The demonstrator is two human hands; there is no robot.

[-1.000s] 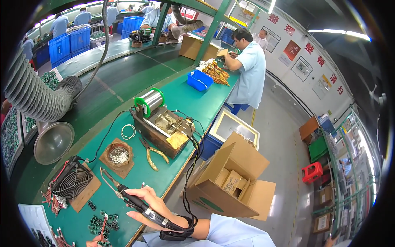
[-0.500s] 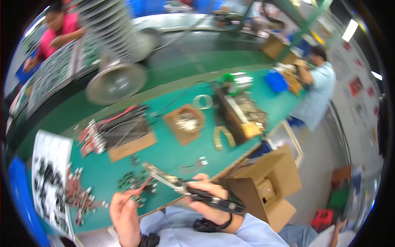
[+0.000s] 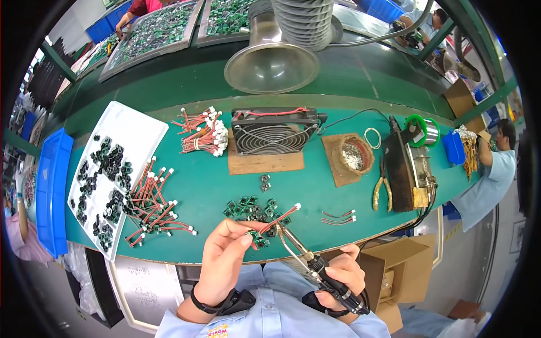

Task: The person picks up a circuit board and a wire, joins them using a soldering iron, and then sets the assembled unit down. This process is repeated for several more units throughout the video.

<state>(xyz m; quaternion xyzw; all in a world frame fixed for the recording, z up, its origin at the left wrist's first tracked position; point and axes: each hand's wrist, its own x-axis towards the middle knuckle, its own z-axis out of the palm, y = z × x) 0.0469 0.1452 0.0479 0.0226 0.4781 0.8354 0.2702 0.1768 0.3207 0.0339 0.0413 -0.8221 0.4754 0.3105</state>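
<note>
My left hand (image 3: 225, 260) pinches a small green circuit board (image 3: 256, 236) with a red wire (image 3: 280, 217) running up from it to a white plug. My right hand (image 3: 340, 277) grips a black-handled soldering iron (image 3: 309, 260), its metal tip lying against the board. Both hands hover over the near edge of the green bench (image 3: 208, 186). Just beyond them lies a small heap of green boards (image 3: 252, 208), and two loose red wires (image 3: 338, 217) lie to the right.
A white tray (image 3: 115, 169) with dark parts and bundles of red wires (image 3: 155, 203) sit at left, a blue bin (image 3: 52, 191) beyond. A black fan (image 3: 274, 130), fume hose funnel (image 3: 271, 62), tip-cleaner pot (image 3: 354, 156), yellow pliers (image 3: 381, 191), soldering station (image 3: 410, 169). A seated person (image 3: 489, 169) works at right.
My view has swung left and down onto the bench. My left hand has picked up a green board with a wire, and the iron tip has come against it.
</note>
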